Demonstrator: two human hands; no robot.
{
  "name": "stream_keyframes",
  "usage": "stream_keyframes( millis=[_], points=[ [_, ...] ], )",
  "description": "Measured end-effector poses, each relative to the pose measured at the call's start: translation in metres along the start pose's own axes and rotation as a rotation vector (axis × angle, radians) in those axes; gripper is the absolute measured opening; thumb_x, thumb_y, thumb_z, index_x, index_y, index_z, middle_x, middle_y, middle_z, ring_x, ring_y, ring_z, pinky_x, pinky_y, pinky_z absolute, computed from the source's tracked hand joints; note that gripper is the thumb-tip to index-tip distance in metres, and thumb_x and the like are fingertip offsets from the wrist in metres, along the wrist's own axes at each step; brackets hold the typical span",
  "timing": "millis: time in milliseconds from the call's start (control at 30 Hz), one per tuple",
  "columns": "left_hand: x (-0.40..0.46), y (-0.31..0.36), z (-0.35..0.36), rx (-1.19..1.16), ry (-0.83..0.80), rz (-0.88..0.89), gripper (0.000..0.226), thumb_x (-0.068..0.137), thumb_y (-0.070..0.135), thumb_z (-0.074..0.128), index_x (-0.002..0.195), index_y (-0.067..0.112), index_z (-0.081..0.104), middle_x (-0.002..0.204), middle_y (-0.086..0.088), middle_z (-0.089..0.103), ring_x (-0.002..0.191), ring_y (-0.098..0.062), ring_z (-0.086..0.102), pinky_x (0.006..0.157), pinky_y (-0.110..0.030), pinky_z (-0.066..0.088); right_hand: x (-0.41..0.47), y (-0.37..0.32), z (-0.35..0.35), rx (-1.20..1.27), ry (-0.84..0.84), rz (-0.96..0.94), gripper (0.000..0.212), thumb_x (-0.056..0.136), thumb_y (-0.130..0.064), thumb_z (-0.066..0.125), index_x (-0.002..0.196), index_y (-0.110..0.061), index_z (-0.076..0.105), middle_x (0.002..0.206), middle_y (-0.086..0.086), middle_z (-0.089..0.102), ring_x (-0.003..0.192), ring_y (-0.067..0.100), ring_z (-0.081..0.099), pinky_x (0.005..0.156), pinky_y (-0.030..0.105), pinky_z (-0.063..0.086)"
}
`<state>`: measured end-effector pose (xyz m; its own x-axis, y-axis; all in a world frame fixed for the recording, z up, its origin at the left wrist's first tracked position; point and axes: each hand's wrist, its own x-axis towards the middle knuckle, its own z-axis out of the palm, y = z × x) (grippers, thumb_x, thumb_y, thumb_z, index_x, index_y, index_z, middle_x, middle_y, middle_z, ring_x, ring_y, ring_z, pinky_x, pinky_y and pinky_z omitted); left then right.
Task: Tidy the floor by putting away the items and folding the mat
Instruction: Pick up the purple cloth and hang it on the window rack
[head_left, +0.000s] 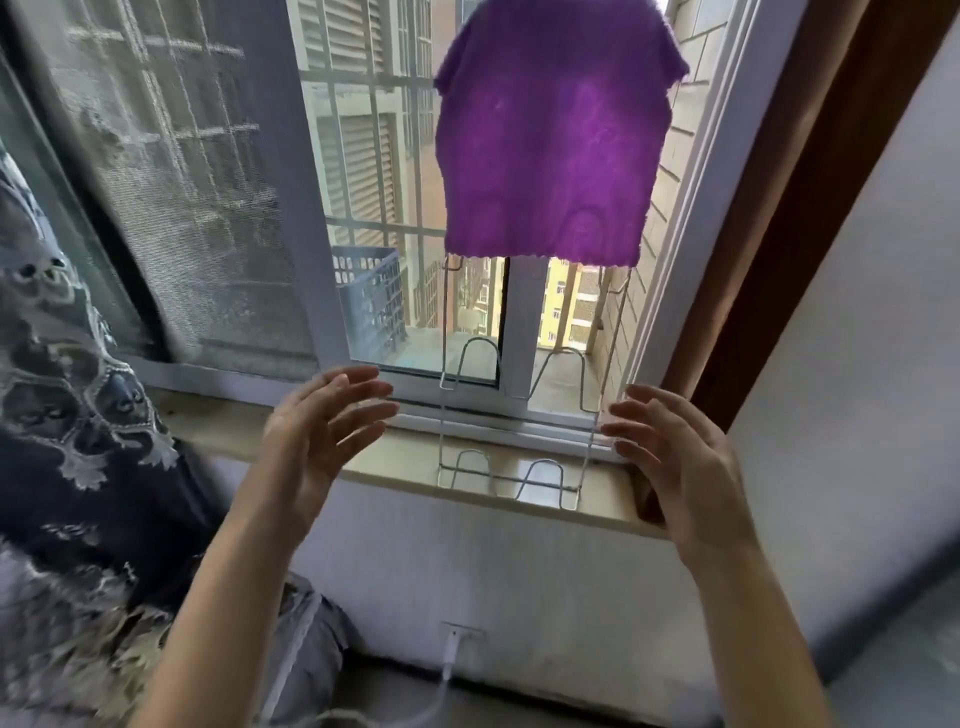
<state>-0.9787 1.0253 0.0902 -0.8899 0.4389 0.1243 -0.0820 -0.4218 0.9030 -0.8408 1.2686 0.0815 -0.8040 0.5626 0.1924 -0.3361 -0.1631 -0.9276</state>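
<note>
At the window, both hands are raised with fingers spread apart and holding nothing: the left hand (317, 441) palm inward on one side, the right hand (675, 457) on the other. Between them, slightly beyond the fingertips, a wire rack (511, 415) stands upright on the sill (395, 467), its long axis vertical. The right fingertips are just beside its right edge, perhaps touching; the left hand is farther off. A purple cloth (550, 150) hangs over the rack's top, above both hands. A patterned curtain (67, 364) hangs at left, and a white cable (447, 670) is plugged in below. No mat or floor items are in view.
</note>
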Motion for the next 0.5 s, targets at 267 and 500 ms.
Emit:
stream_keyframes(
  millis=[267, 500],
  points=[
    [-0.063, 0.029, -0.035, 0.032, -0.096, 0.026, 0.058, 0.035, 0.053, 0.088, 0.081, 0.02, 0.075, 0.084, -0.001, 0.072, 0.077, -0.013, 0.069, 0.067, -0.021, 0.055, -0.089, -0.011, 0.038, -0.047, 0.044, -0.035, 0.02, 0.089, -0.02, 0.051, 0.103, -0.012, 0.063, 0.087, 0.004, 0.068, 0.078, 0.015, 0.066, 0.069, 0.022, 0.054],
    [-0.149, 0.045, -0.077, 0.061, -0.197, -0.01, 0.055, 0.043, 0.052, 0.085, 0.087, 0.02, 0.075, 0.09, -0.003, 0.072, 0.085, -0.017, 0.069, 0.075, -0.024, 0.055, -0.197, -0.01, 0.072, -0.031, 0.062, -0.065, 0.067, 0.047, -0.058, 0.082, 0.099, -0.018, 0.067, 0.088, 0.002, 0.071, 0.08, 0.016, 0.068, 0.068, 0.021, 0.054]
  ],
)
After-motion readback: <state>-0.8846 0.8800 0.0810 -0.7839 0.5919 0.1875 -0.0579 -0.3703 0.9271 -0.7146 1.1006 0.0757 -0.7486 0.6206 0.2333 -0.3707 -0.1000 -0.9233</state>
